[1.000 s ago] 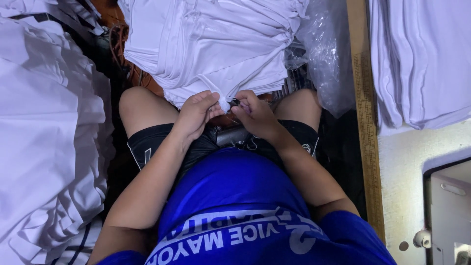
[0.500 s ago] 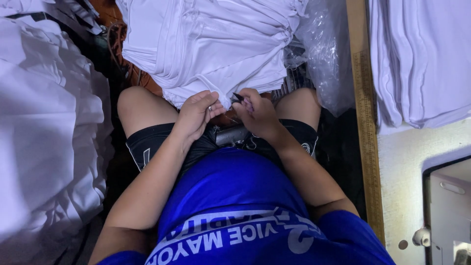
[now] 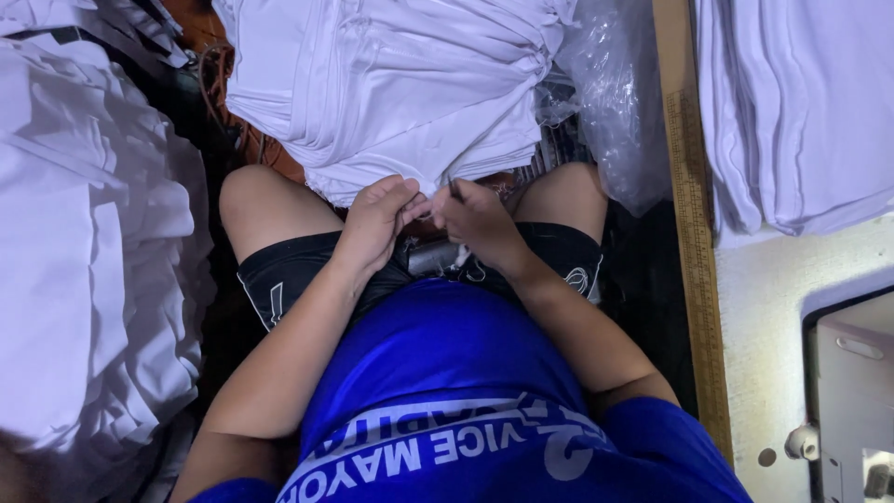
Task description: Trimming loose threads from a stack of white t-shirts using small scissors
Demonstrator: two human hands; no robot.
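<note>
Overhead, white garment stack (image 3: pixel 391 93) (plastic bag (image 3: pixel 615 102) beside) crowds both hands.

Around you: stacks of white cloth, a plastic bag and a sewing table

You are sitting with a heap of white fabric (image 3: pixel 84 279) lying at your left, while a clear plastic bag (image 3: pixel 615 102) is bunching up beside the wooden ruler (image 3: pixel 691 233) that is running along the left edge of the pale sewing table (image 3: pixel 792 326). Folded white cloth (image 3: pixel 801 102) is resting on the table's far end, and a sewing machine (image 3: pixel 852 401) is sitting at its near right corner.
</note>
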